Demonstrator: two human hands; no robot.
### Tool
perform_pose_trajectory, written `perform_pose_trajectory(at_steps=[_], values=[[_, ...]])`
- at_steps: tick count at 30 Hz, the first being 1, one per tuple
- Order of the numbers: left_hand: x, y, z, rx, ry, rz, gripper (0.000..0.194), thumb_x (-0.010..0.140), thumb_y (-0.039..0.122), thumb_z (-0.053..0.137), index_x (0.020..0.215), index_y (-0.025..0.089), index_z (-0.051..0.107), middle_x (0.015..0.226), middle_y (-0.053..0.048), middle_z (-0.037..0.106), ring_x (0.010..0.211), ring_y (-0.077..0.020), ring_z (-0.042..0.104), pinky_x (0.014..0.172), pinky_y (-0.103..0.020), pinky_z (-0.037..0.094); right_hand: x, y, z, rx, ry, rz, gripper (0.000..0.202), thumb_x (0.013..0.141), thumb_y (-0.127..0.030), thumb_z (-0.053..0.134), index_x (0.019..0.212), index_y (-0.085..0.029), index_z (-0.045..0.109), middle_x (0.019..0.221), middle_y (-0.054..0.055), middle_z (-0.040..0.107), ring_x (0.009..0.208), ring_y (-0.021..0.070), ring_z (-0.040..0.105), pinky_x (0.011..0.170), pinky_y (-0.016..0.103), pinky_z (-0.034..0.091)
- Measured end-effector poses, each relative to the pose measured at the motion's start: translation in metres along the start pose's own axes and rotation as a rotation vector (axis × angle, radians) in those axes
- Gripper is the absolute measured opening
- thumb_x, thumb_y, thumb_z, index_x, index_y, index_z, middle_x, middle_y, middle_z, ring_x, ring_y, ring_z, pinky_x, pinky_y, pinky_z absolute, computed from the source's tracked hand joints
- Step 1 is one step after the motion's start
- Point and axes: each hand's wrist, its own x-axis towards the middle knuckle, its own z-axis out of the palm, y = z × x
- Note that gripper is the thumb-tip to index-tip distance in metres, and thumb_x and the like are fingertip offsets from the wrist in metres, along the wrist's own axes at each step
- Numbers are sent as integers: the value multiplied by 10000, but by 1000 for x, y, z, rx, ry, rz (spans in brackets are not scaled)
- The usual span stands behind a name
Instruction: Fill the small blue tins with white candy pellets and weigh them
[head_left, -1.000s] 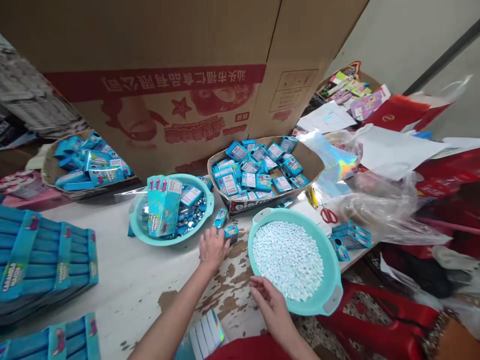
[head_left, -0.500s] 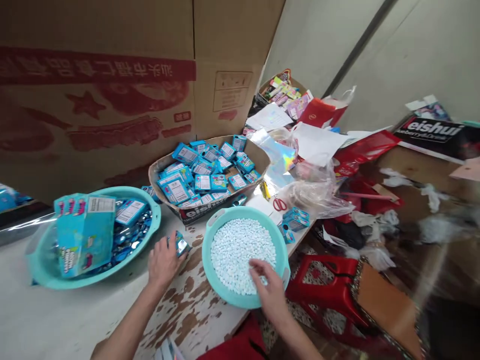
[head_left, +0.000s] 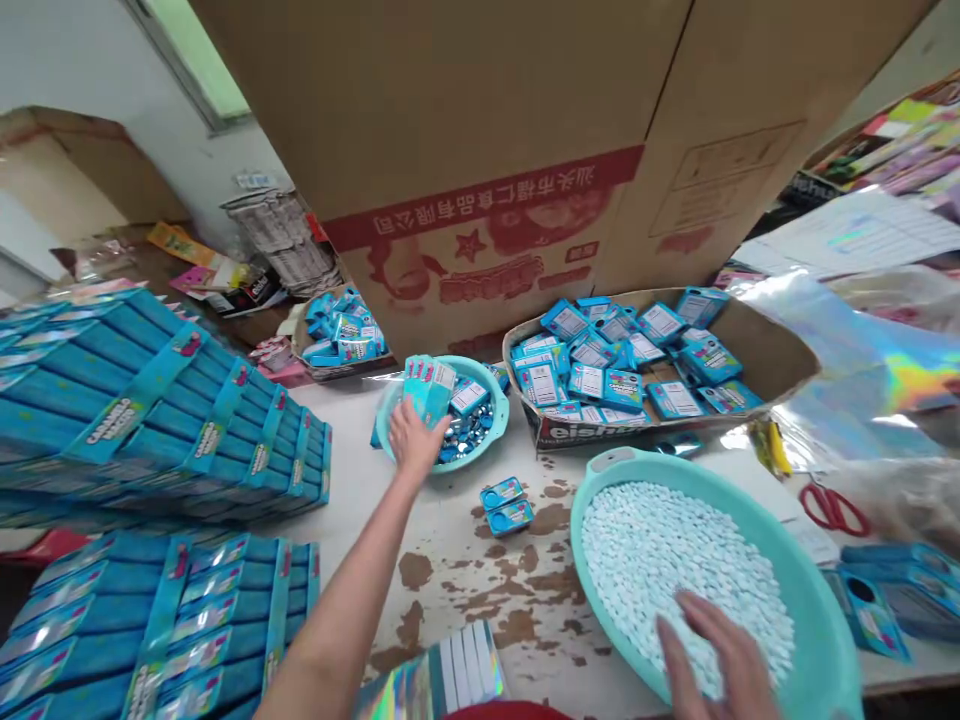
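Note:
My left hand (head_left: pixel 412 438) reaches over the smaller teal basin (head_left: pixel 501 428), its fingers spread against a flattened blue carton (head_left: pixel 433 390) lying on shiny blue pieces. At the lower right my right hand (head_left: pixel 712 655) hovers at the large teal basin (head_left: pixel 832 620) of small pale-blue candies (head_left: pixel 675 560), fingers apart and slightly blurred. Two small blue boxes (head_left: pixel 508 507) with round windows sit side by side on the worn white table (head_left: pixel 442 560), between the basins.
A cardboard tray (head_left: pixel 780 360) of small blue boxes stands behind the basins. Stacked blue cartons (head_left: pixel 157 410) fill the left. Red scissors (head_left: pixel 834 508) and more blue boxes (head_left: pixel 870 600) lie right. A large carton (head_left: pixel 480 120) rises behind; silvery strips (head_left: pixel 472 665) lie in front.
The view has swung left, bringing the stacked cartons into sight. My left hand has left the small box on the table and moved to the smaller basin. My right hand stays over the candies.

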Motion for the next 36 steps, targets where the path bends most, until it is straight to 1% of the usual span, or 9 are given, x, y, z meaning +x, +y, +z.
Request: perform_pose_trajectory(at_steps=[3,6,9,11,14,17,21,33,36], values=[[47,-8,3,-89,-223,-233,981,639,461,714,1420,143,212,1368,-211,416,1251,-363,418,985,-468,375,-2,-20,33,231,-181,17,225,859,-265,561,1076,-214,595,990,92,634,919,229,605,770,377,518],[56,-11,0,-143,-253,-305,894,666,369,698,1399,146,236,1356,-186,446,1219,-318,472,992,-417,392,7,-43,76,473,-323,277,243,856,-303,556,1080,-217,595,1052,97,626,967,228,603,792,375,530],[23,-3,-18,-212,-140,-194,886,669,396,692,1397,190,229,1355,-146,462,1202,-310,491,987,-428,406,32,-73,126,765,-421,626,527,792,-411,612,1250,-191,469,1246,145,540,1111,260,551,890,419,500],[-14,4,-34,-287,-88,-62,912,654,415,699,1404,203,225,1382,-147,435,1224,-330,466,980,-457,413,55,-92,157,890,-380,753,996,552,-420,800,1374,-181,290,1419,169,367,1250,312,431,977,458,437],[-68,7,-49,-537,-231,90,937,602,419,729,1396,216,275,1374,-143,450,1197,-322,495,949,-437,451,84,-107,185,1174,-334,780,1156,505,-392,827,1415,-219,136,1407,124,403,1231,280,463,995,456,425],[-95,2,-48,-917,-441,-97,919,565,472,751,1349,196,360,1158,-111,624,958,-259,636,787,-361,539,90,-106,187,1275,-429,731,1005,516,-350,835,1347,-238,280,1278,62,543,1124,243,552,987,436,436],[-98,-4,-38,-1121,-625,-278,716,501,453,809,1107,141,589,920,-62,703,802,-223,654,692,-307,551,76,-95,178,1178,-459,758,954,465,-334,862,1274,-227,370,1206,55,590,1087,241,571,970,416,443],[-102,29,-47,-1390,-777,-368,479,519,358,812,914,129,668,843,-56,707,774,-189,638,746,-300,510,77,-74,162,1212,-328,833,927,503,-374,835,1288,-232,362,1123,53,620,997,236,603,895,380,475],[-83,20,-45,-1381,-528,-392,469,550,408,771,912,144,635,861,-51,691,781,-192,629,753,-319,501,76,-63,155,1186,-281,926,697,559,-390,791,1164,-233,483,979,25,663,878,228,632,810,376,511]])
